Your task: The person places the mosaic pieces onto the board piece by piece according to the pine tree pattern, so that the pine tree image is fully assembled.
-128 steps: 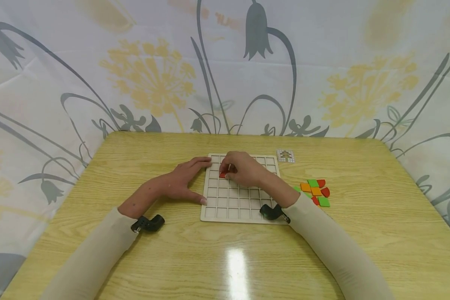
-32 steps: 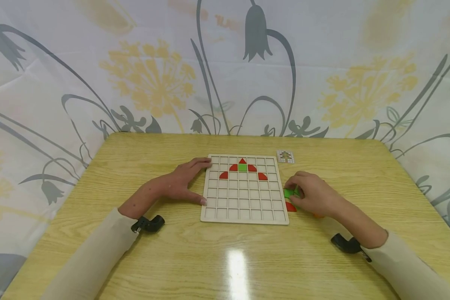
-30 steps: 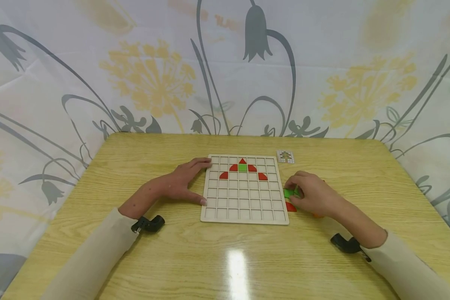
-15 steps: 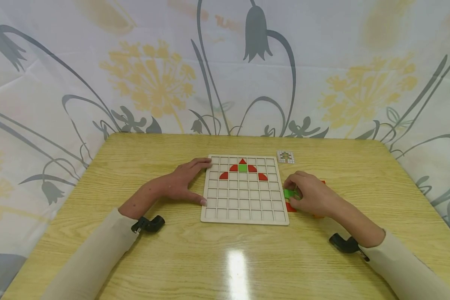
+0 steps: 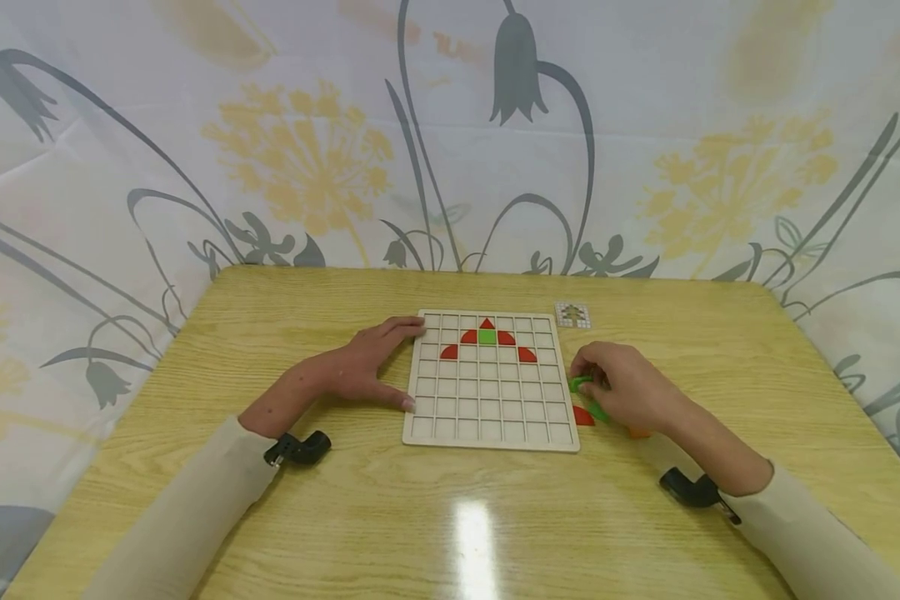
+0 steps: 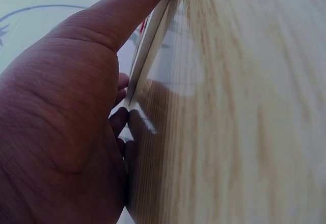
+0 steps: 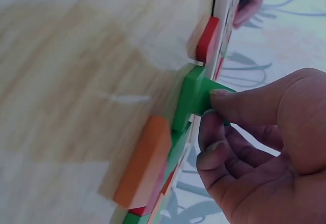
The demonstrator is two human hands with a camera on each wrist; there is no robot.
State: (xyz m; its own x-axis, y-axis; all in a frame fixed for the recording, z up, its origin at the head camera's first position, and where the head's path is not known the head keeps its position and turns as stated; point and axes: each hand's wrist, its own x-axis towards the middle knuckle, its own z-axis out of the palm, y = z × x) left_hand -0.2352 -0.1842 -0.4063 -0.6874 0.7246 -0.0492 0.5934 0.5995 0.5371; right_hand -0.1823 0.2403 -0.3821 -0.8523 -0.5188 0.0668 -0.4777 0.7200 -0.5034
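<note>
My left hand (image 5: 360, 367) rests at the left edge of a pale wooden grid board (image 5: 487, 408), fingers straight and thumb spread along it. In the board's upper cells lie a red triangle tile (image 5: 487, 323), a green square tile (image 5: 487, 337) below it, and several red rounded tiles (image 5: 449, 352) stepping down both sides. Right of the board, my right hand (image 5: 626, 383) pinches a green square tile (image 7: 205, 95) between thumb and fingers. The right wrist view shows it raised above another green tile (image 7: 187, 99). The hand hides much of the tile pile in the head view.
A red rounded tile (image 5: 583, 416) lies by the board's right edge. An orange tile (image 5: 639, 432) shows under the right hand. A small printed pattern card (image 5: 573, 315) lies beyond the board's top right corner, before the patterned cloth backdrop (image 5: 450, 150).
Earlier, my right hand was over the board, fingers at a red tile. It has since moved right to the pile and now tilts up a green tile. My left hand has stayed put.
</note>
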